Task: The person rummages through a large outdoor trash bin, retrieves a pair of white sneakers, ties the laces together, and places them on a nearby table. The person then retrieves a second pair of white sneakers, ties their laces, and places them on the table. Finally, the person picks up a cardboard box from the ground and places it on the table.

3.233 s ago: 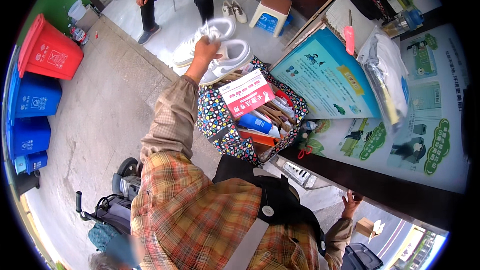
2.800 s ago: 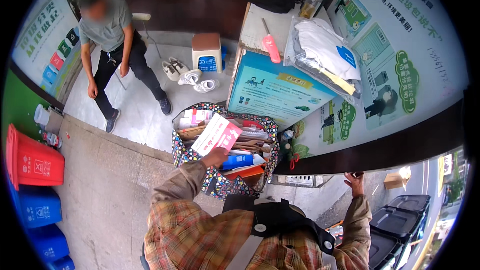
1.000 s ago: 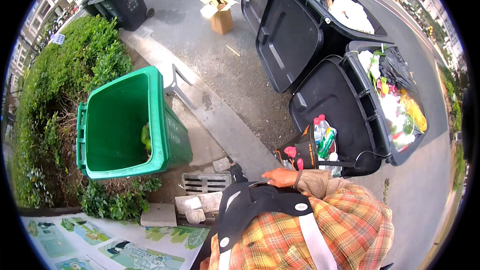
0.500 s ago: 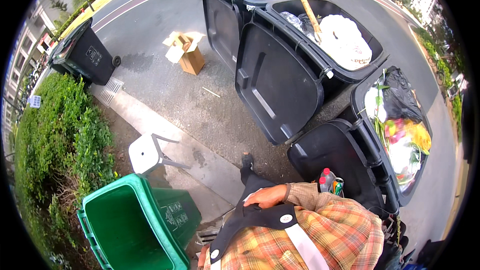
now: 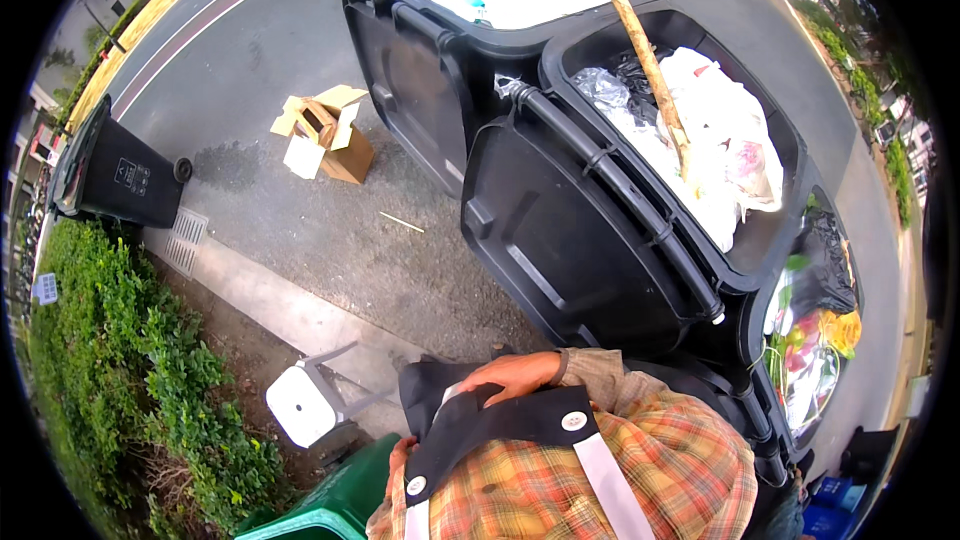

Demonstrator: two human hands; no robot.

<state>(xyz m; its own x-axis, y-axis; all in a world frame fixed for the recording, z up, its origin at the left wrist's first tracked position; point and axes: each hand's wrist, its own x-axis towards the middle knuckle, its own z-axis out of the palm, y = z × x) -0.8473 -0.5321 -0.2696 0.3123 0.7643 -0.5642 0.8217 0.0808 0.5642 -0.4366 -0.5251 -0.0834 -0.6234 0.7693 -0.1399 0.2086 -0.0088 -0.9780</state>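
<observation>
Across the front of my body is my right hand (image 5: pixel 510 376), its slightly bent fingers lying over dark cloth (image 5: pixel 428 388) at the edge of a black strap (image 5: pixel 510 430). No object shows in it. Only a sliver of my left hand (image 5: pixel 398 460) appears beside my plaid shirt (image 5: pixel 480 500); its fingers are hidden. A green bin (image 5: pixel 340 500) is nearest to it. Ahead stands a large black bin (image 5: pixel 790 240) with its lid (image 5: pixel 560 250) hanging down, holding white bags (image 5: pixel 725 120) and a long wooden stick (image 5: pixel 640 45).
Another black bin (image 5: pixel 400 60) is full of bags. To the right, one holds flowers and a black bag (image 5: pixel 825 265). An open cardboard box (image 5: pixel 345 152) sits on the pavement. A white stool (image 5: pixel 303 405), a hedge (image 5: pixel 110 360) and a closed dark bin (image 5: pixel 130 175) are at left.
My view has shifted forward: the box, stool and hedge sit further left, and the large black bins look closer. The green bin has slipped mostly below the frame. My right hand stays at my front.
</observation>
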